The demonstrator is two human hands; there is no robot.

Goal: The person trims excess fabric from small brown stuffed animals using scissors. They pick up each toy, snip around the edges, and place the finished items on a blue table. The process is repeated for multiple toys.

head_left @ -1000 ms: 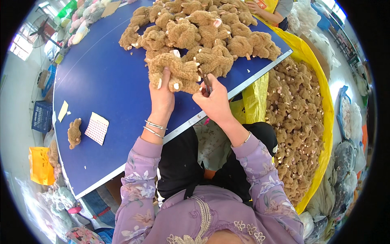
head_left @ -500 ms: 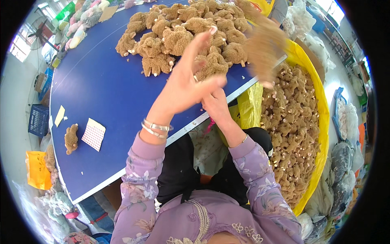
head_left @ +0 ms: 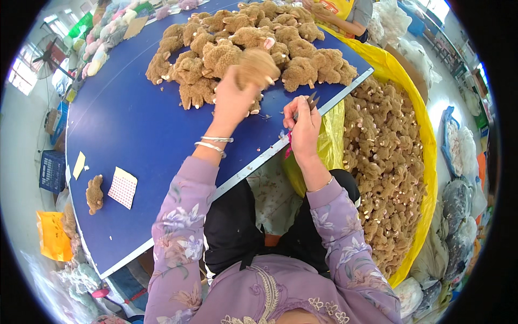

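Note:
My left hand [head_left: 233,100] is closed on a small brown plush toy [head_left: 258,69], smeared by motion, at the near edge of a heap of similar plush toys [head_left: 221,56]. My right hand [head_left: 305,124] grips a pair of scissors [head_left: 313,101] above the table's near edge. Its dark blades point up and away, and something pink hangs below the fist. Most of the scissors is hidden by my fingers. To the right, a big yellow bag [head_left: 430,189] holds many more brown plush toys [head_left: 386,178].
The blue table [head_left: 145,140] has a pale metal edge. At its left lie a lone plush toy [head_left: 94,194], a sheet of small stickers [head_left: 123,188] and a yellow slip [head_left: 79,165]. Another person's arm [head_left: 345,24] shows at the far side. A blue crate [head_left: 52,171] stands left.
A blurred plush toy in the air by the yellow bag is gone from there. My left hand, open before, has closed on a plush toy by the heap. The scissor blades now show in my right hand.

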